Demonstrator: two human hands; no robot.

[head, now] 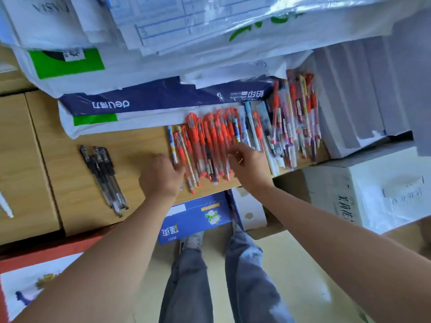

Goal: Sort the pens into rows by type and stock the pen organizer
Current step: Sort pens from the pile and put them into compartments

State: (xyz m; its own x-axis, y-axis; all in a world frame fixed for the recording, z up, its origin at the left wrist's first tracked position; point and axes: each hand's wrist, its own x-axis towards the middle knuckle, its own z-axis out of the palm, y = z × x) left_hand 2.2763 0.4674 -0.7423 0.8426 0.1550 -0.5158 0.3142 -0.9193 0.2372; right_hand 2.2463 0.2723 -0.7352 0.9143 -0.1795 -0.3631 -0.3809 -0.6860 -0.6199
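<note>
The red pens [210,145] lie in a row by the table's [135,145] front edge, with the black pens [102,173] toward its left. They look light, stiff and slick and should roll easily, so I'd pinch each mid-barrel. My right hand [249,166] rests its fingers [235,151] apart on the reds. My left hand's [161,176] fingers are hidden, so I cannot tell.

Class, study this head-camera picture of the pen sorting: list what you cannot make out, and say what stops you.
All in the head view:
1. left hand: fingertips hidden behind the hand's own back, grip unclear.
2. right hand: fingers motion-blurred over the red pens; pinching one or not, unclear.
3. mixed pens at right: blurred, overlapping; types unreadable.
4. black pens: overlapping; count uncertain.
5. blue box: partly under the table; contents hidden.
</note>
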